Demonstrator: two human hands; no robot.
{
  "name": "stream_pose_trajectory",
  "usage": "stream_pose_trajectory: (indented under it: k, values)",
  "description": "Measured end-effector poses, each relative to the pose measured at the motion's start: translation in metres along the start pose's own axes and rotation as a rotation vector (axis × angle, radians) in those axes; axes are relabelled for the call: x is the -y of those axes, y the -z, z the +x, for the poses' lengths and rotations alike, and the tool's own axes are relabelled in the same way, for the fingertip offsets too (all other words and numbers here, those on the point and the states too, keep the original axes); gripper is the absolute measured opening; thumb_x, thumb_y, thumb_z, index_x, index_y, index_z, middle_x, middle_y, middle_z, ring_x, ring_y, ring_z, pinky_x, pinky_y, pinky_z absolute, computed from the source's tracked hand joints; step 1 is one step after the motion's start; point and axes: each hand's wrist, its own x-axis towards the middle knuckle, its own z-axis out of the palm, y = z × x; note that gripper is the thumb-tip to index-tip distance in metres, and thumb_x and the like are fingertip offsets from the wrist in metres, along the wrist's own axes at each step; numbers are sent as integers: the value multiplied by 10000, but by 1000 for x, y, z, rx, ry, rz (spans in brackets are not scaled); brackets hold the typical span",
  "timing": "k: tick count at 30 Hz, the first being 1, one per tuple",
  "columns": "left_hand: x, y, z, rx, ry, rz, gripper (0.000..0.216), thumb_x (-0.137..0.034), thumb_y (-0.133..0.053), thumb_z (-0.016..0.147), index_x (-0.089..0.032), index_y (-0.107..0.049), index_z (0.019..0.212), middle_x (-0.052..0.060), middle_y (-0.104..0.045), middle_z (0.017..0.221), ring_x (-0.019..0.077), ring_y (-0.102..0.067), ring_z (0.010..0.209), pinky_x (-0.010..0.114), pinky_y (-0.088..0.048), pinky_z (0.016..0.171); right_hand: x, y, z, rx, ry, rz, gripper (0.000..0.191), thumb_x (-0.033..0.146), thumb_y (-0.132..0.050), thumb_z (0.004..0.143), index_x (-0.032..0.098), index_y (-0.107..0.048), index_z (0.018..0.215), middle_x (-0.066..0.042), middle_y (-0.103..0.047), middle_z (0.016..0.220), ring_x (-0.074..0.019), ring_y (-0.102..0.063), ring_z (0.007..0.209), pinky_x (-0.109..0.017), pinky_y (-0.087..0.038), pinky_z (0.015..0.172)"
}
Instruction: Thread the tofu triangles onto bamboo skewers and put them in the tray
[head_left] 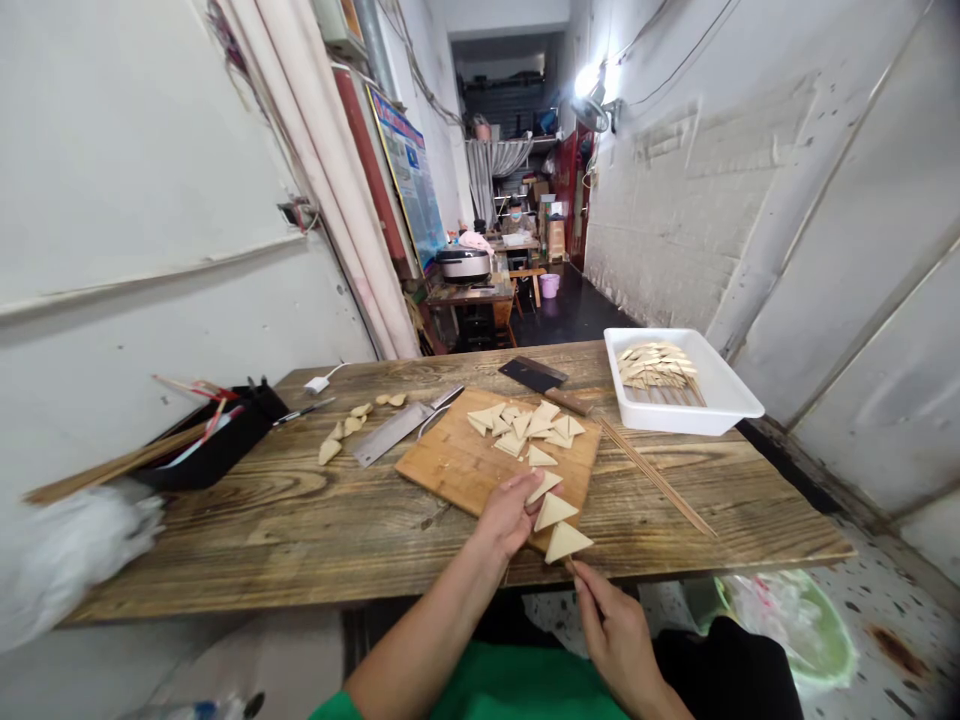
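Extending over cutting board (450, 452), left hand (508, 515) pinches pale triangle (547, 485); right hand (619, 622), lower, clasps skewer (571, 565).

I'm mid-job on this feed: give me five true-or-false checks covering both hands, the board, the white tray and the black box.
1. The right hand grips the lower end of a thin stick. True.
2. The left hand is empty. False: it holds a triangular piece.
3. More triangular pieces lie loose on the cutting board. True.
4. The white tray stands to the left of the cutting board. False: it stands to the right, at the far side of the table.
5. The black box at the left end of the table has sticks poking out of it. True.
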Motion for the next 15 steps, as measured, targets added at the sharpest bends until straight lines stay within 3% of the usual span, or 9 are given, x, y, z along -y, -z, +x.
stream_pose_trajectory:
  k: [6, 10, 15]
  values:
    - [6, -5, -1, 6, -40, 12, 75, -121, -580, 767, -51, -600, 784, 99, -658, 731, 161, -642, 664, 242, -518, 609, -2, -3, 0, -9, 10, 7, 278, 225, -389, 906, 157, -612, 1059, -98, -711, 946, -175, -688, 830, -245, -557, 737]
    - [3, -6, 0, 41, -26, 0, 100, -133, -571, 779, -55, -596, 836, 107, -665, 764, 157, -642, 677, 249, -519, 640, -2, -1, 4, -30, 10, 17, 274, 218, -392, 903, 150, -610, 1055, -93, -715, 930, -170, -690, 816, -231, -558, 719]
    - [-7, 1, -1, 222, 60, -106, 330, -397, -478, 841, -114, -573, 981, 103, -664, 870, 185, -647, 774, 320, -523, 701, -5, 2, 9, -90, -34, 29, 259, 250, -422, 894, 139, -630, 1001, -98, -720, 885, -173, -694, 781, -226, -558, 699]
